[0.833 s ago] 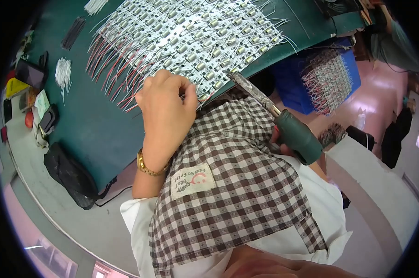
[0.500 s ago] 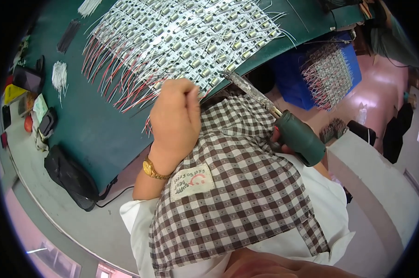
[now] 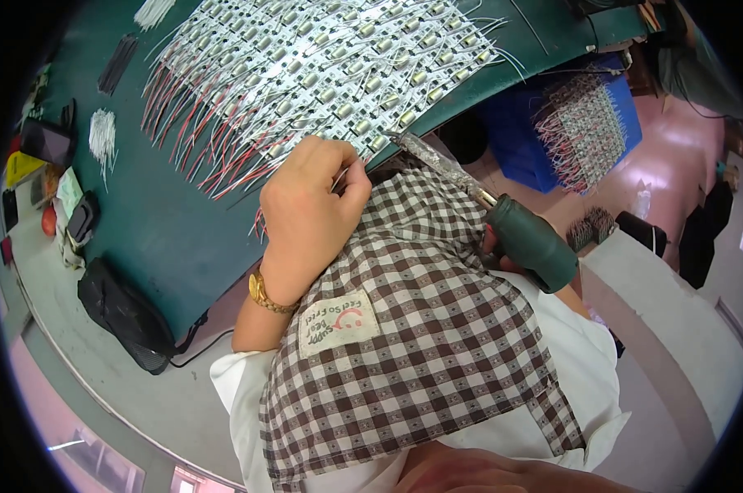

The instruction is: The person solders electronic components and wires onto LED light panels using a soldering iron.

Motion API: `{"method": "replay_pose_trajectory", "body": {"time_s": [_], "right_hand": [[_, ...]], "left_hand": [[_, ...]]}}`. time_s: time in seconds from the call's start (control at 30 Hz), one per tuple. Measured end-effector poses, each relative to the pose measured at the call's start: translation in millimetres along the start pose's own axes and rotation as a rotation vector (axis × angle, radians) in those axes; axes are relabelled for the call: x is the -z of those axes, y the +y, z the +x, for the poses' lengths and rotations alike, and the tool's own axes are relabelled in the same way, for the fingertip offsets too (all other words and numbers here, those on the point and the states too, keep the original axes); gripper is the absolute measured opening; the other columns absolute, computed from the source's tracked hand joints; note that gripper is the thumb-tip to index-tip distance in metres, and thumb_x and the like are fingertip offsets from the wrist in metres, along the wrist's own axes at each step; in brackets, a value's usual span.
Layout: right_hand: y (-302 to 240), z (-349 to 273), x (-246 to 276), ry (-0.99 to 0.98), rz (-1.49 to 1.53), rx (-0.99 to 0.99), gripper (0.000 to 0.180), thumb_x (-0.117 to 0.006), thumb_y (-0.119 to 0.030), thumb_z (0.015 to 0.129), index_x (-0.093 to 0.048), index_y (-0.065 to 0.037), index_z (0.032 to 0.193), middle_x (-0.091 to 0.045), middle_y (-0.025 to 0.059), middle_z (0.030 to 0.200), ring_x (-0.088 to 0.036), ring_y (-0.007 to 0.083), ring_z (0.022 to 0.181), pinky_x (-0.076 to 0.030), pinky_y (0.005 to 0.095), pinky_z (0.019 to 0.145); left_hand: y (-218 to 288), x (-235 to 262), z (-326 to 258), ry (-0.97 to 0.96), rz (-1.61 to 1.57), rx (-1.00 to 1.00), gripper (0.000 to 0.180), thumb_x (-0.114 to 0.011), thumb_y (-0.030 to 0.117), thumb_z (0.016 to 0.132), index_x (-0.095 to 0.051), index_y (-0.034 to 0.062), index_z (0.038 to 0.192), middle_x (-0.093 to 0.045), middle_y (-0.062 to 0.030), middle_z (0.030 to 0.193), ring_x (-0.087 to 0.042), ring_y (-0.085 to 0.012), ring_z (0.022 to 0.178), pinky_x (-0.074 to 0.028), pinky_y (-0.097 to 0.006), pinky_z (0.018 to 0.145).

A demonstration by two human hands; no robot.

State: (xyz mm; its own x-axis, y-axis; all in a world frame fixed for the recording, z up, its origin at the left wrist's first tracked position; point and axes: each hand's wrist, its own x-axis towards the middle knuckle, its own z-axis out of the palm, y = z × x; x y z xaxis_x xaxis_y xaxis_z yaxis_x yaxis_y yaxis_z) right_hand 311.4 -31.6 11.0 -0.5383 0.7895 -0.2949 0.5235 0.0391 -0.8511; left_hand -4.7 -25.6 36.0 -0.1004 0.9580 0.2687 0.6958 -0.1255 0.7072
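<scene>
My left hand (image 3: 312, 215) is closed in a pinch at the near edge of a panel of small circuit boards (image 3: 330, 82). A short bit of thin wire seems to show between thumb and forefinger; its ends are hidden. My right hand (image 3: 507, 260), mostly hidden, is wrapped round the dark green handle of a soldering iron (image 3: 534, 243). The iron's crusted metal shaft points up and left, its tip at the panel's near right edge. Rows of small gold-coloured cylinders cover the panel, and red and white wires (image 3: 215, 152) hang off its left side.
The panel lies on a green-topped table (image 3: 174, 222). Bundles of white wires (image 3: 103, 135) and dark strips (image 3: 118, 64) lie to its left. A blue bin (image 3: 511, 140) with another wired panel (image 3: 581, 135) stands at right. A black bag (image 3: 125, 312) sits at the table's left edge.
My left hand has turned a little, and its thumb and forefinger now show in a pinch further right. The panel has shifted slightly left. The iron has barely moved.
</scene>
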Motion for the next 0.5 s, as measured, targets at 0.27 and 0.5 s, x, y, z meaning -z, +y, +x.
{"method": "replay_pose_trajectory", "body": {"time_s": [0.27,0.5], "right_hand": [[3,9,-7,0.09,-0.074,0.238,0.049,-0.081,-0.014,0.058,-0.065,-0.003,0.103,-0.068,0.0067,0.083,-0.067,0.0203,0.071,-0.053,0.0274,0.066],[18,6,-7,0.009,-0.078,0.183,0.051,-0.082,-0.019,0.057,-0.064,-0.005,0.102,-0.067,0.0054,0.084,-0.067,0.0221,0.072,-0.053,0.028,0.067]], "left_hand": [[3,8,14,-0.138,-0.002,0.133,0.005,-0.067,0.009,0.068,-0.062,0.0063,0.068,-0.057,-0.0068,0.063,-0.057,-0.0223,0.055,-0.044,-0.033,0.051],[6,8,15,-0.184,0.014,0.19,0.005,-0.066,0.01,0.067,-0.062,0.0057,0.067,-0.06,-0.008,0.064,-0.059,-0.0241,0.056,-0.045,-0.034,0.052]]}}
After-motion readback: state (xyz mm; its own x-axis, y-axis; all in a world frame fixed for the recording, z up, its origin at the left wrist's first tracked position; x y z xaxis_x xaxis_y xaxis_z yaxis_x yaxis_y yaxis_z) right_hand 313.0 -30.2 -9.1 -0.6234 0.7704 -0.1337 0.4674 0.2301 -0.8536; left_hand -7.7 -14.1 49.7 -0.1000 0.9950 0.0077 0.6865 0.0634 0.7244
